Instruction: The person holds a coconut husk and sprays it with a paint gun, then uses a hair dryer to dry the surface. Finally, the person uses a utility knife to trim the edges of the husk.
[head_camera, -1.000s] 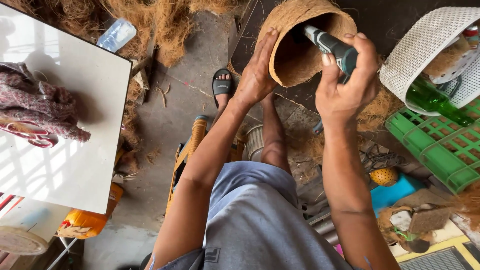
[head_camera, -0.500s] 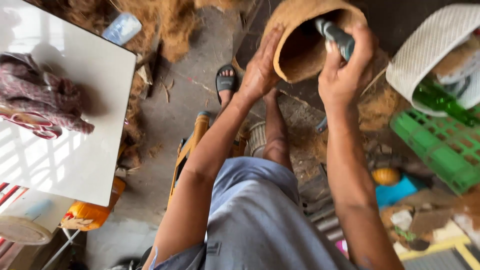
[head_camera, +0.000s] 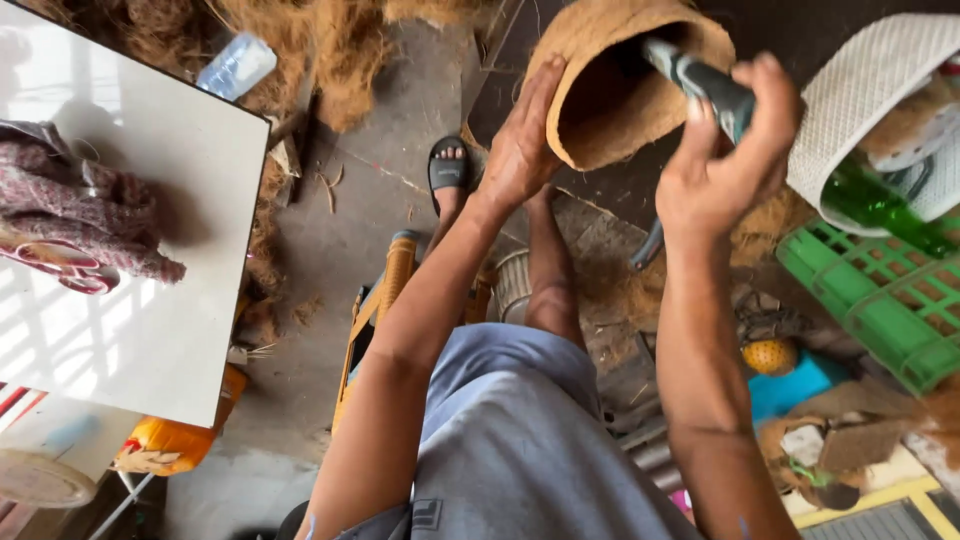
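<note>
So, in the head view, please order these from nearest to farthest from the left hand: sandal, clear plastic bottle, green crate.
From the left hand:
1. Sandal, just to its left on the floor.
2. Clear plastic bottle, far left by the fibre.
3. Green crate, far right.

One cam only, on my head, looking steeply down past my chest and lap to the floor (head_camera: 300, 330). Close range: my forearms fill the mid frame. White bench (head_camera: 150, 300) at left edge, green crate (head_camera: 880, 300) at right. No 2nd view to overlap.
</note>
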